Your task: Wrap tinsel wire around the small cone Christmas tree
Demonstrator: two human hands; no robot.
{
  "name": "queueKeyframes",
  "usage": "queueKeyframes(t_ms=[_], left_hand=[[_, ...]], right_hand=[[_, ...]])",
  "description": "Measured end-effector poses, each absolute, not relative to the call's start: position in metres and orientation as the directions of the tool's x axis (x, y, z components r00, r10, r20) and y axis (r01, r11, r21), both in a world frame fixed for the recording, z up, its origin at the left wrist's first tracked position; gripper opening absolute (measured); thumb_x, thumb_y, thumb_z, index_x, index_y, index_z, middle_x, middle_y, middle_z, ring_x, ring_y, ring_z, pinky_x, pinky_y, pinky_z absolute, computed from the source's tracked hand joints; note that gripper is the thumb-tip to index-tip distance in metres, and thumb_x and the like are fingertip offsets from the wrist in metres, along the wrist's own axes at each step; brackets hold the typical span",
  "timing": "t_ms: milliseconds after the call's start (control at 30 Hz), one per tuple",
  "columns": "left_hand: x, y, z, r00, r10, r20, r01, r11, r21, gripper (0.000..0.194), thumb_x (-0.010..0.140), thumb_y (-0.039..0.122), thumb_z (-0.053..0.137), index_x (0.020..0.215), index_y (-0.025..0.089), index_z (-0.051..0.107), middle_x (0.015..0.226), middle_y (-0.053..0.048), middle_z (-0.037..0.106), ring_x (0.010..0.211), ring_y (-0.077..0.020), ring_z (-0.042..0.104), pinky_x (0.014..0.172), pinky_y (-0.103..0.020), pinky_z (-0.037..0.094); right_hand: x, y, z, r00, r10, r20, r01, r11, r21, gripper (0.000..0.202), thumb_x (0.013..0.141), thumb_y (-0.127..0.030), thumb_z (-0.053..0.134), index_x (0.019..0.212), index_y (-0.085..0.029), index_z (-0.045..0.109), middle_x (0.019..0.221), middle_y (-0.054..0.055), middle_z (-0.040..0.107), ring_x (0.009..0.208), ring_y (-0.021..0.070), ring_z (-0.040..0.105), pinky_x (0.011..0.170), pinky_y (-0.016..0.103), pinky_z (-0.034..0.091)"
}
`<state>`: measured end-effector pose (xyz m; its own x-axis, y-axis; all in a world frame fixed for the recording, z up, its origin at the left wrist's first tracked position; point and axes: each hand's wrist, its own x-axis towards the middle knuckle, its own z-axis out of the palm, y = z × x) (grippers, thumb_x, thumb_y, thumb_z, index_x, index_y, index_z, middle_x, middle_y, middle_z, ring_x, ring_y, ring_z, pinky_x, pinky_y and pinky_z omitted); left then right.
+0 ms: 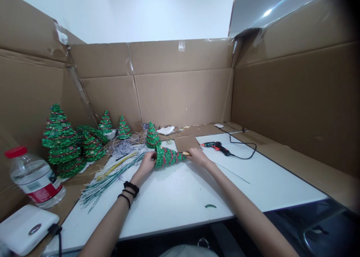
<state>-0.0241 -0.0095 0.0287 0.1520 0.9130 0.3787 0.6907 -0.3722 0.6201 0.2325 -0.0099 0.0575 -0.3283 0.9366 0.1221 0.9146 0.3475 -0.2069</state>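
White device [28,227] in the near corner, held tree [170,158] gripped between two hands

Well to the left of the held tree and nearer the camera, the white device has a dark cable [59,239] at its edge. Just behind it stands a clear bottle [36,180] with a red cap and a red-and-white label; its fill level is hard to tell. A small white dish [110,134] sits left of and beyond the held tree, its contents unclear.

Beneath the held tree spreads a white board [174,200], with cardboard walls [180,92] rising beyond it and on both sides. Left of it lie green and white strips [112,186], yellow strips [116,167] and a tangle of pale wire [126,146]; farther left stands a large tree [59,135]. Just behind it is a small tree [152,136]. Right of it rests a glue gun [217,147], and nearer the camera, a green scrap [210,206].

The left hand [146,162] is curled against the broad base of the held tree, gripping it. The right hand [196,156] is closed around a tan stick [185,153] at its narrow tip. Whether the held tree touches the white board, I cannot tell.
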Motion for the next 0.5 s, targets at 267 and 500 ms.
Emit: queueKeyframes(t_ms=[267, 500], left_hand=[[-0.024, -0.009, 0.028, 0.164, 0.907, 0.389, 0.678, -0.39, 0.623, 0.023, 0.059, 0.007, 0.048, 0.074, 0.015, 0.064, 0.077, -0.004, 0.063, 0.077, -0.018, 0.055, 0.074, -0.031, 0.046], [-0.025, -0.008, 0.027, 0.17, 0.903, 0.394, 0.685, -0.395, 0.612, 0.022, 0.059, 0.006, 0.048, 0.072, 0.014, 0.063, 0.076, -0.004, 0.063, 0.077, -0.018, 0.054, 0.074, -0.031, 0.046]], right_hand=[[0.231, -0.009, 0.054, -0.398, 0.908, 0.134, 0.874, 0.419, -0.246, 0.018, 0.081, -0.019, 0.048, 0.08, -0.016, 0.065, 0.084, 0.009, 0.068, 0.074, 0.0184, 0.059, 0.055, 0.024, 0.026], [0.242, -0.003, 0.051, -0.332, 0.93, 0.158, 0.889, 0.364, -0.278, 0.021, 0.085, -0.027, 0.047, 0.079, -0.016, 0.063, 0.082, 0.009, 0.066, 0.073, 0.0191, 0.057, 0.054, 0.024, 0.025]])
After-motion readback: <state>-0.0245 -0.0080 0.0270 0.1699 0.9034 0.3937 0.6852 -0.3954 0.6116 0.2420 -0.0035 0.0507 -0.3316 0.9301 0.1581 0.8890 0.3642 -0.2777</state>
